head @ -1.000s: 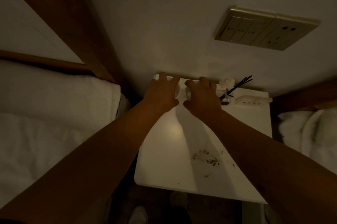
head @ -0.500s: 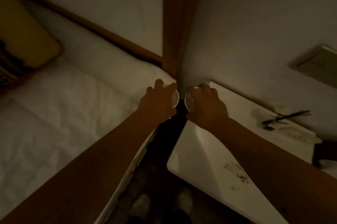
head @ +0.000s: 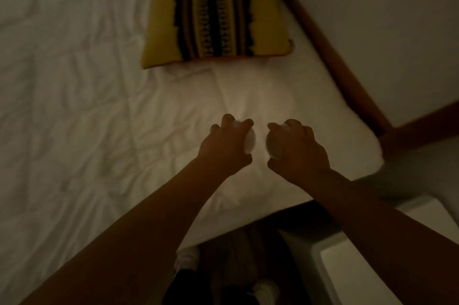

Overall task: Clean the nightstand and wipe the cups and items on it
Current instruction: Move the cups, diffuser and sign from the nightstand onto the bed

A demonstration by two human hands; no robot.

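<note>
- I see a white bed [head: 87,105] spread ahead, with a striped yellow pillow [head: 216,11] at the far side and the desk [head: 372,267] near right.
- My left hand [head: 227,145] is curled around a white cup [head: 249,142].
- My right hand [head: 296,148] grips the second cup [head: 273,147]; both hover over the bedding, just apart.

Single head-worn wide-angle view, looking steeply down and forward over both outstretched forearms onto the white bed [head: 74,105], which fills most of the frame. Striped yellow cushion [head: 216,11] sits at the top edge, wooden headboard rail [head: 330,56] runs diagonally upper right, nightstand [head: 372,277] corner cut off lower right. Close range; dim light, edges blurred; no second view to overlap.
</note>
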